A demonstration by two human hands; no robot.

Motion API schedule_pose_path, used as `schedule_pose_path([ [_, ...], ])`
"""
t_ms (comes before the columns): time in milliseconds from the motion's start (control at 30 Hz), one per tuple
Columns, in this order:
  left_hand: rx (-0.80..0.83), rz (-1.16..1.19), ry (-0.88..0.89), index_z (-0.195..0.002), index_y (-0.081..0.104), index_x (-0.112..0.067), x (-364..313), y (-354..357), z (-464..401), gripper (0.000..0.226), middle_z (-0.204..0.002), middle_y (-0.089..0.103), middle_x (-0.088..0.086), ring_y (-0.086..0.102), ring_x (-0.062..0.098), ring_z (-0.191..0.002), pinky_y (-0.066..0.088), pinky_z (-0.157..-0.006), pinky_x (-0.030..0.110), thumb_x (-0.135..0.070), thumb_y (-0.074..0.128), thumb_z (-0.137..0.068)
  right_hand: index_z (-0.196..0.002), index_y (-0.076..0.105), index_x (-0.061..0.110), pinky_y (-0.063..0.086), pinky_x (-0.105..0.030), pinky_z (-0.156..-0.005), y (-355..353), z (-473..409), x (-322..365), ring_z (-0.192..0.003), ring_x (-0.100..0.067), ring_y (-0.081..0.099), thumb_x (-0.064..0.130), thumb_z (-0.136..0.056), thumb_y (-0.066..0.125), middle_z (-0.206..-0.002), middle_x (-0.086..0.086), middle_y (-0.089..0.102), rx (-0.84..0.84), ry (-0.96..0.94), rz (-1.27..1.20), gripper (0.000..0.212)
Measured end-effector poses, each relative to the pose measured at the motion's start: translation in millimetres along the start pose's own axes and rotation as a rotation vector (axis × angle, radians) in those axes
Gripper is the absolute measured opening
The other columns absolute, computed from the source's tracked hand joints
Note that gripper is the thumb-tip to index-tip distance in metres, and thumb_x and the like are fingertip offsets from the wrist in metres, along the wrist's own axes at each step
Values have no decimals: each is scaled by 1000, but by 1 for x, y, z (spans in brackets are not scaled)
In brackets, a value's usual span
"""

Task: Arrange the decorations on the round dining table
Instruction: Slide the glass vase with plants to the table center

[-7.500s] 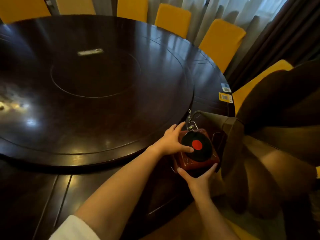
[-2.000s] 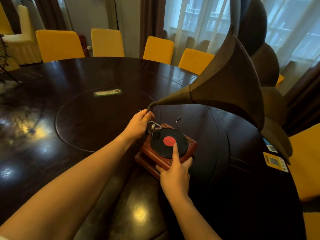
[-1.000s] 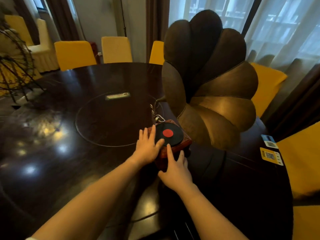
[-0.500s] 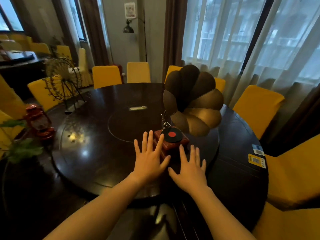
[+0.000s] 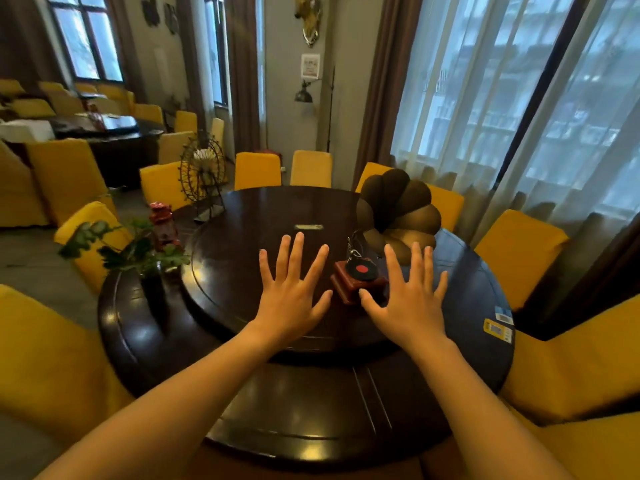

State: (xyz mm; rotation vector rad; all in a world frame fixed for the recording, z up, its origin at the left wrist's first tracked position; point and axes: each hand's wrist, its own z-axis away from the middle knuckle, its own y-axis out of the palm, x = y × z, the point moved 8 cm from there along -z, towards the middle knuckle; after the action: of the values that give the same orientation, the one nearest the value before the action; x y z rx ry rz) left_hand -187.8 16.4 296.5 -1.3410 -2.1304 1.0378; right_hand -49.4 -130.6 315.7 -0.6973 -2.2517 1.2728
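So both hands are held out flat with fingers spread wide, nothing gripped. The left hand is seen just left of the gramophone, the right hand just right of it; whether the right thumb touches the base can't be told. The gramophone is set upright on the round table, red-labelled record on top, big petal-shaped horn raised behind.

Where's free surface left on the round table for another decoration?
Bare: centre of the turntable left of the gramophone, and the near rim. Crowded: left rim, with the plant vase, red lantern and wire wheel.
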Motion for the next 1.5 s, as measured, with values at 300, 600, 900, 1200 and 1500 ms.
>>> schedule_pose_path([
  [300, 19, 53, 9, -157, 15, -26, 60, -92, 90, 79, -161, 28, 23, 19, 43, -151, 12, -117, 65, -56, 41, -89, -152, 0, 36, -10, -57, -111, -30, 82, 113, -145, -30, -23, 71, -82, 38, -161, -13, -10, -8, 2, -33, 87],
  [600, 155, 101, -201, -159, 16, -19, 240, -155, 243, 79, -152, 44, 15, 42, 32, -139, 37, -113, 48, -49, 51, -94, -149, 27, 30, 38, -39, -100, 13, 173, 300, -139, -26, 20, 43, -89, 59, -152, -5, 30, 101, 93, -442, 69],
  [900, 322, -49, -465, -159, 14, -14, 421, -163, 337, 94, -163, 25, 20, 17, 38, -152, 8, -120, 57, -67, 34, -85, -153, 8, 29, 11, -54, -115, 78, 191, 422, -147, -29, -7, 61, -87, 50, -161, -11, 2, 273, 70, -249, 85],
  [1200, 431, 62, -523, -159, 3, -24, 546, -101, 315, 98, -166, 13, 14, 5, 33, -154, 1, -120, 57, -68, 47, -83, -154, 4, 28, 14, -56, -114, 184, 158, 484, -147, -31, -7, 64, -84, 55, -161, -11, -3, 446, 292, -301, 93],
  [1500, 555, 98, -485, -159, 2, -26, 680, -53, 251, 95, -167, 10, 12, 3, 32, -154, 2, -119, 60, -65, 51, -88, -154, 8, 27, 16, -56, -115, 267, 90, 554, -147, -31, -3, 55, -85, 61, -161, -11, -2, 543, 509, -423, 91],
])
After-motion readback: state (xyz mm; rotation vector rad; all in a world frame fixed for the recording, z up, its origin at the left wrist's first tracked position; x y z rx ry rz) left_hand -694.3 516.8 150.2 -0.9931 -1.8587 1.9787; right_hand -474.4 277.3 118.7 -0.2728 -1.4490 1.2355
